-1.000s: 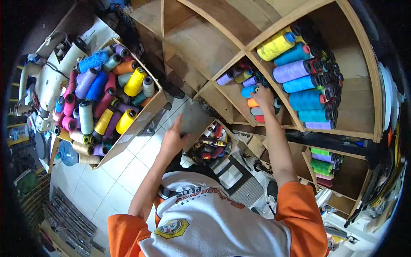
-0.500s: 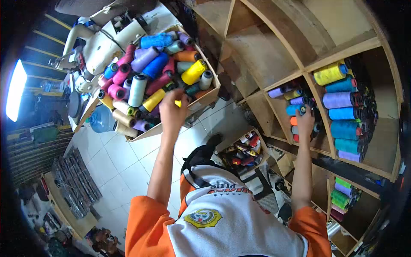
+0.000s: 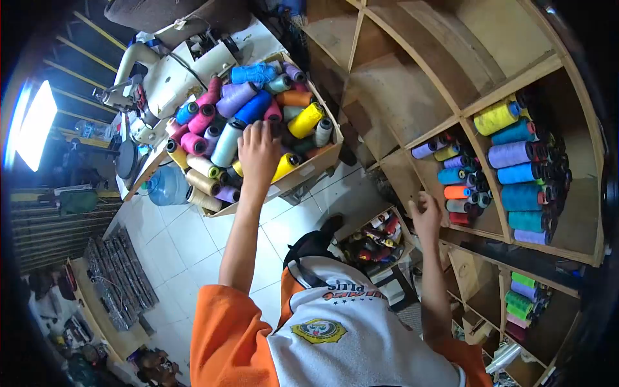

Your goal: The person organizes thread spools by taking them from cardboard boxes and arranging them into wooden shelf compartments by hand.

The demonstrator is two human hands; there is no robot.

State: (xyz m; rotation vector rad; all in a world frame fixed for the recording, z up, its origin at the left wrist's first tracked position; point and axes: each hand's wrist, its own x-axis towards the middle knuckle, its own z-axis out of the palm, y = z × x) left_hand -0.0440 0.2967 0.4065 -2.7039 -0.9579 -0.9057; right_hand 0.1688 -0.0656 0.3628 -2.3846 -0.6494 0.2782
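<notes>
My left hand (image 3: 259, 155) reaches over the cardboard box (image 3: 308, 169) of thread spools, fingers stretched out over the pile. Beside its fingers lie a pale mint spool (image 3: 225, 145) and a blue spool (image 3: 254, 107). A yellow spool (image 3: 285, 166) rests by the box edge, right of my wrist; whatever is directly under the palm is hidden. My right hand (image 3: 425, 216) hangs in front of the wooden shelf (image 3: 459, 118), empty, with fingers apart and loosely bent. Nearest to it in the compartment are an orange spool (image 3: 456, 192) and a blue spool (image 3: 451, 176), both lying on their sides.
More spools, among them a purple one (image 3: 508, 155), lie stacked in the compartment to the right. A low box (image 3: 406, 248) of small spools stands on the tiled floor (image 3: 225, 235). A sewing machine (image 3: 169, 84) and a water jug (image 3: 169, 186) are at the left.
My right hand has let go of the blue spool in the shelf and drawn back toward me. My left hand has moved up the pile, away from a yellow spool. The view has shifted slightly.
</notes>
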